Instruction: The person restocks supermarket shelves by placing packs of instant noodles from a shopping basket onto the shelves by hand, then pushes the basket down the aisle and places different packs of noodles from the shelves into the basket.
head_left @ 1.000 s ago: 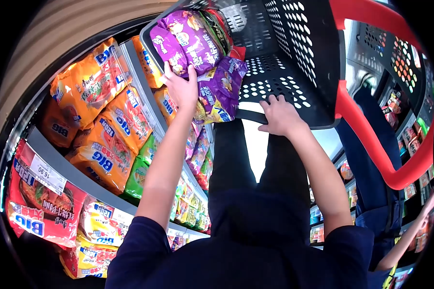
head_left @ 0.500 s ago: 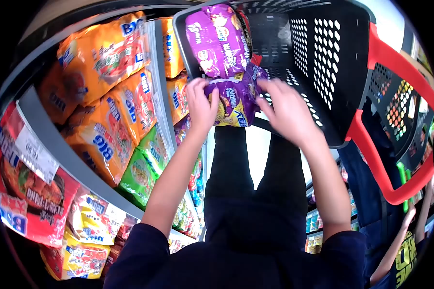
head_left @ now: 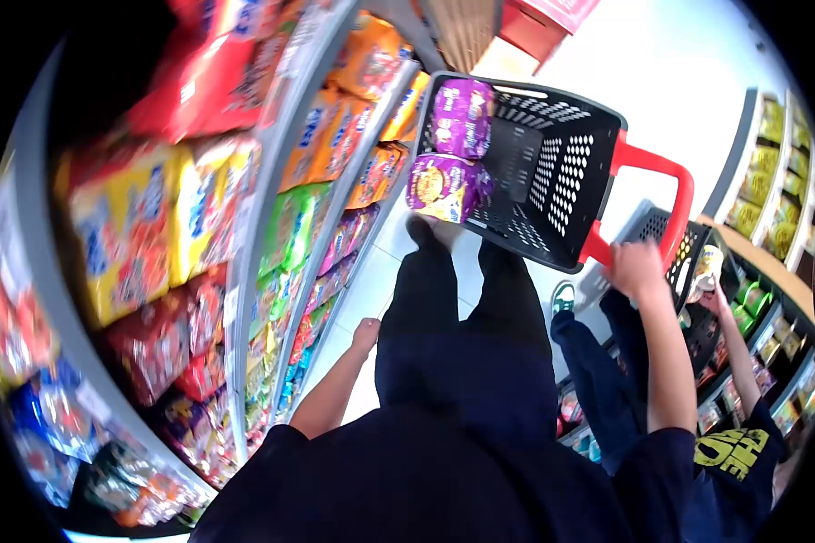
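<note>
My right hand (head_left: 637, 265) is closed around the red handle (head_left: 676, 185) of a black shopping basket (head_left: 575, 167) with perforated walls. Two purple multipacks lie at the basket's left end: an upper pack (head_left: 463, 116) and a lower pack (head_left: 439, 185) with a round food picture, which look like instant noodles. Down at my left side, my left hand (head_left: 366, 333) hangs with its fingers curled in and nothing visible in it. It is nearest to the shelf and touches neither pack.
Shelves (head_left: 244, 271) of bright packets run along my left. A co-worker or shopper in a dark shirt (head_left: 738, 462) stands close on my right, a hand on a white container (head_left: 708, 270), beside another dark basket (head_left: 652, 226). More shelves (head_left: 756, 167) stand at the far right.
Both hands have left the lower purple pack, which now lies in the basket. My right hand has taken the red handle, and my left has dropped to my side. The view has shifted.
</note>
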Action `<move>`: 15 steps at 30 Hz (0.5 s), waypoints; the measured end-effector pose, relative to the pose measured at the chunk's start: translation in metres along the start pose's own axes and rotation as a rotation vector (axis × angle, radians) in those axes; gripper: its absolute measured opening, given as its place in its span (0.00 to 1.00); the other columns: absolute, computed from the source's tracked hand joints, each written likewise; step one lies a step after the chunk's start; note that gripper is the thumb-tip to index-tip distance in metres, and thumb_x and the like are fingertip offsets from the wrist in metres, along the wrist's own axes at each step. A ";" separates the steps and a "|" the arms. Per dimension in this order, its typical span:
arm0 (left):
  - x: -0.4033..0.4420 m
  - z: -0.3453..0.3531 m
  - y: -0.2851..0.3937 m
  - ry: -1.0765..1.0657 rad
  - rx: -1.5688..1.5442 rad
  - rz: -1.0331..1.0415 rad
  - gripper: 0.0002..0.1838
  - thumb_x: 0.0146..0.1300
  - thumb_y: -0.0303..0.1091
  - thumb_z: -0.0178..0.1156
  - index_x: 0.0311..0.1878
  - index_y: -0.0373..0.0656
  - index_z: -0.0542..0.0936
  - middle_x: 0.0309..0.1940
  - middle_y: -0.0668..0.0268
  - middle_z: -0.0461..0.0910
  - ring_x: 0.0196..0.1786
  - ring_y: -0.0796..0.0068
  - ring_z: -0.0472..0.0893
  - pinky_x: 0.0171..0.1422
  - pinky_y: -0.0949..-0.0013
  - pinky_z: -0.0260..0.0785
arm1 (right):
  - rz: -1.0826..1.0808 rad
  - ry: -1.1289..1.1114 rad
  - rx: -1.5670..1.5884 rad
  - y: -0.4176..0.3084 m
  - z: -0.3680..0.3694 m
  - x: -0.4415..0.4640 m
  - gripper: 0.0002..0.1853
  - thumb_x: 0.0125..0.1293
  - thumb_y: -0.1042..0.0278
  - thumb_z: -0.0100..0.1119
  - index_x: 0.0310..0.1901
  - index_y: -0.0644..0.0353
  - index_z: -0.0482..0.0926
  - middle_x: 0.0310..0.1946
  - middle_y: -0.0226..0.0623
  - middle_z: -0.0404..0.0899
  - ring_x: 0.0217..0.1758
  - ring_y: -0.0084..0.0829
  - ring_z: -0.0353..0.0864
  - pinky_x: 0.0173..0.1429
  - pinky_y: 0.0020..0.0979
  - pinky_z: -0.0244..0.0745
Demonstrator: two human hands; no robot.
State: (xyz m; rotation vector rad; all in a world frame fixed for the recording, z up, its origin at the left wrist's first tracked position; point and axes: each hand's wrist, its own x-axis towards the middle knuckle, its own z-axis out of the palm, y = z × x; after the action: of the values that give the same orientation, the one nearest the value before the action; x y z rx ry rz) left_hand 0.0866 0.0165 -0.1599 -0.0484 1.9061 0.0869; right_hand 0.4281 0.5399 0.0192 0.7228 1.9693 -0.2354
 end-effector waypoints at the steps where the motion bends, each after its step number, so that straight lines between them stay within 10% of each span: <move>1: -0.006 0.003 -0.010 0.039 -0.063 0.102 0.18 0.64 0.44 0.55 0.43 0.37 0.81 0.39 0.55 0.82 0.45 0.65 0.81 0.53 0.67 0.70 | -0.015 -0.005 -0.029 -0.009 0.024 -0.001 0.34 0.61 0.39 0.59 0.57 0.62 0.70 0.41 0.39 0.83 0.46 0.35 0.83 0.55 0.38 0.72; 8: -0.046 -0.009 0.039 0.223 -0.067 0.676 0.17 0.70 0.42 0.55 0.53 0.39 0.76 0.46 0.60 0.82 0.52 0.69 0.81 0.58 0.68 0.71 | -0.134 0.011 -0.362 -0.038 0.053 0.007 0.18 0.68 0.69 0.47 0.57 0.63 0.65 0.42 0.41 0.85 0.45 0.40 0.86 0.48 0.36 0.78; 15: -0.172 -0.004 0.084 0.023 -0.278 1.072 0.13 0.70 0.33 0.54 0.54 0.38 0.75 0.49 0.61 0.81 0.53 0.70 0.80 0.60 0.68 0.71 | -0.155 0.022 -0.219 -0.150 0.051 -0.018 0.20 0.69 0.64 0.46 0.60 0.64 0.66 0.47 0.47 0.83 0.49 0.45 0.83 0.51 0.42 0.78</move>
State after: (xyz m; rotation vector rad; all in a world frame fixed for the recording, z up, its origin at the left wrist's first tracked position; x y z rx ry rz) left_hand 0.1332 0.0987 0.0064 0.7879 1.7341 1.0658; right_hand 0.3853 0.3894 -0.0114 0.4334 2.0360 -0.1021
